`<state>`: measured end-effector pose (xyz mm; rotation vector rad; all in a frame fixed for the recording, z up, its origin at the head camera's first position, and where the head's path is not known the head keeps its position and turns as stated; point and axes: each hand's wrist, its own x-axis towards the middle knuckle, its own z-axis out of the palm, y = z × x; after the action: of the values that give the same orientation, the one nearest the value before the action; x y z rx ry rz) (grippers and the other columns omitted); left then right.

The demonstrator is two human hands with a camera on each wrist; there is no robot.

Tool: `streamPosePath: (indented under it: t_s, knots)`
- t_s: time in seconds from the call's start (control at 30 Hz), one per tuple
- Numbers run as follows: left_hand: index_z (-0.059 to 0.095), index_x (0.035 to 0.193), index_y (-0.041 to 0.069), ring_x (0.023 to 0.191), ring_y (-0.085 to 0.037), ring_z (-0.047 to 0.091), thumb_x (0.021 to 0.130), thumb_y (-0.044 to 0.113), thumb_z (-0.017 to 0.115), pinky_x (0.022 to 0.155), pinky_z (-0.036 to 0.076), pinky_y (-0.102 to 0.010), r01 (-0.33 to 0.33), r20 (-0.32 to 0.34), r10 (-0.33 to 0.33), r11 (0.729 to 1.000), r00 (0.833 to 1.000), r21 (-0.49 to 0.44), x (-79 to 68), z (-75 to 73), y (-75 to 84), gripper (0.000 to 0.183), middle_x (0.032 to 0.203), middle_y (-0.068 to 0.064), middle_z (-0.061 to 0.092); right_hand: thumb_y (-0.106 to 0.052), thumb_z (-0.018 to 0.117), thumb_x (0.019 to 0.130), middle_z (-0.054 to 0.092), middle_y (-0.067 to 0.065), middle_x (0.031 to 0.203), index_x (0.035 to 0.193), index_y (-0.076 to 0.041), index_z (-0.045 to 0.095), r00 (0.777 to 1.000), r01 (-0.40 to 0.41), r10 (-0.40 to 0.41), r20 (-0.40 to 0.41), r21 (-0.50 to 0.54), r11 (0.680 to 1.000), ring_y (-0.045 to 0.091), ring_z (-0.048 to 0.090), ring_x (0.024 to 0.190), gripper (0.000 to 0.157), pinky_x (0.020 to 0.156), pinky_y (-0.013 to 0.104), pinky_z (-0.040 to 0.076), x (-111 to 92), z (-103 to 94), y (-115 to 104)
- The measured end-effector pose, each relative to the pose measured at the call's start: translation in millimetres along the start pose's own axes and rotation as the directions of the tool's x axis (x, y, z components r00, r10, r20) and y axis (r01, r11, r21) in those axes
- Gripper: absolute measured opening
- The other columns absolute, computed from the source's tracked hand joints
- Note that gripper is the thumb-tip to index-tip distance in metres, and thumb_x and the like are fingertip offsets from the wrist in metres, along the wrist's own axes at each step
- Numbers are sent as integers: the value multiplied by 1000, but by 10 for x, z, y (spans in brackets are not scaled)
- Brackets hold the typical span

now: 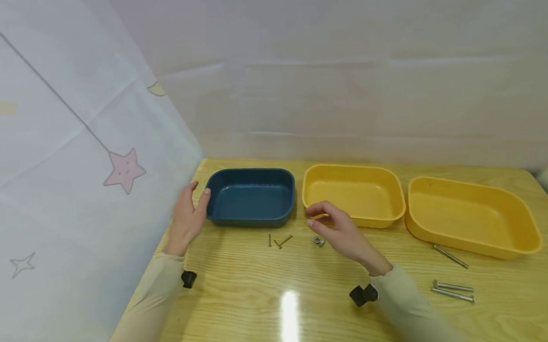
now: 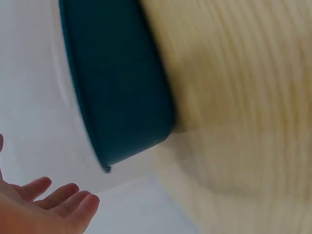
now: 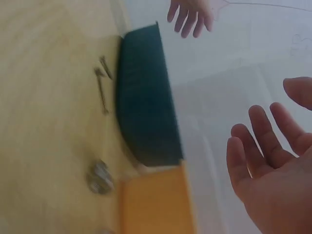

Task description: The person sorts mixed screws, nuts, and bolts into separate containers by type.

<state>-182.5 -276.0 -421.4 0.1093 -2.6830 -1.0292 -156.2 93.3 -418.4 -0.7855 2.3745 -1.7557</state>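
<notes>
Wooden table (image 1: 244, 293), bolts (image 1: 453, 294), nuts (image 1: 317, 240) near right hand (image 1: 343, 233)

**Pale sleeves, black wrist blocks**

Left sleeve (image 1: 145, 299), between 7 and 8 o'clock, head view: long, pale beige, creased, ends at wrist. Right sleeve (image 1: 406, 299), between 4 and 5: matching. Small angular black block (image 1: 188, 279) at left cuff's 4 o'clock; wider black block (image 1: 364, 295) at right cuff's 8. Left hand (image 1: 187, 220), right hand (image 1: 344, 236) bare.

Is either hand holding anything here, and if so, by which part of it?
Nothing is held: the left hand hovers beside the blue bin, and the right hand hovers by the middle, yellow bin, both empty.
</notes>
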Motion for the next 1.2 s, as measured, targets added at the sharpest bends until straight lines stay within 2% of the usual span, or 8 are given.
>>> streamPosePath:
  t_s: [0.13,0.27,0.4,0.57,0.7,0.77,1.0,1.2]
  knots:
    - [32,147,3,134,-40,39,100,55,35,109,33,-53,153,-18,-158,976,987,-158,10,89,-129,70,146,-23,40,-20,60,97,63,12,117,117,-8,60,994,-103,104,-16,66,992,23,59,108,24,96,42,47,38,225,151]
    - [35,146,6,131,-36,42,100,56,33,108,34,-51,298,4,-307,922,952,-247,18,150,-227,68,144,-19,44,-17,61,96,63,15,117,115,-8,62,985,-165,169,-46,80,983,23,59,109,21,97,44,46,88,385,229]
    - [38,145,8,117,-31,50,100,53,33,101,40,-48,408,61,-414,842,908,-352,20,200,-277,64,137,-17,47,-12,61,94,63,18,118,115,-5,63,977,-198,203,-64,79,977,24,58,109,22,93,39,47,129,493,270]
    - [41,140,6,100,-21,52,101,51,35,97,45,-44,501,125,-508,723,852,-476,29,244,-308,60,127,-12,47,-6,62,92,63,16,115,113,0,64,978,-189,192,-86,41,981,25,58,104,22,85,31,49,163,604,331]
    - [44,133,7,90,-20,53,101,47,38,89,49,-41,550,176,-548,654,818,-520,35,254,-322,52,112,-4,46,-2,63,89,61,18,111,111,1,65,977,-194,196,-85,25,981,22,57,91,21,75,26,49,187,681,386]
    - [45,130,7,85,-19,54,101,44,39,82,50,-38,561,192,-555,634,809,-532,38,259,-327,48,107,-2,44,-2,64,89,60,17,107,109,1,66,974,-210,210,-81,14,978,18,55,83,21,69,24,46,194,703,409]
    - [45,118,10,68,-12,53,101,38,44,65,48,-28,576,232,-568,556,790,-599,35,299,-373,32,100,-1,43,2,63,85,60,13,106,104,2,67,979,-187,176,-100,-122,975,14,48,74,19,67,24,40,193,755,474]
    - [45,117,10,65,-10,52,101,32,49,62,46,-24,572,288,-538,489,792,-658,-3,311,-394,27,93,1,41,3,61,82,58,14,112,103,2,66,986,-157,139,-88,-263,952,15,49,76,21,71,26,41,174,826,531]
